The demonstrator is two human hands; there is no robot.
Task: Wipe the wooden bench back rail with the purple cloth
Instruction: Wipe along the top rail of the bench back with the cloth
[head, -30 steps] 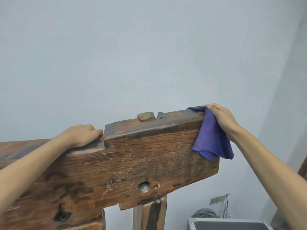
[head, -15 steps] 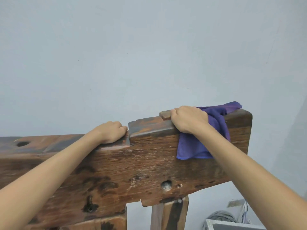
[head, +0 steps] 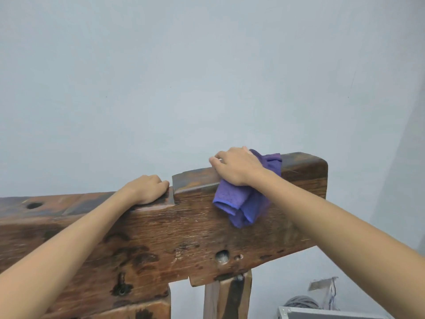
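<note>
The wooden bench back rail [head: 184, 229] is a dark, worn beam running across the view, with a raised step at its right end. The purple cloth [head: 241, 207] lies bunched over the top of that step and hangs down the front face. My right hand [head: 236, 168] holds the cloth down on the rail's top, its fingers curled over the far edge. My left hand [head: 145, 188] grips the lower part of the rail's top, just left of the step, with its fingers curled over it.
A wooden post [head: 227, 298] stands under the rail's right part. A pale wall rises close behind the bench. At the bottom right are a grey metal-edged case [head: 322, 314] and a coil of grey cable [head: 301, 302].
My right hand has slid the cloth leftward along the raised top, from the rail's right end toward the step. My left hand has kept its grip.
</note>
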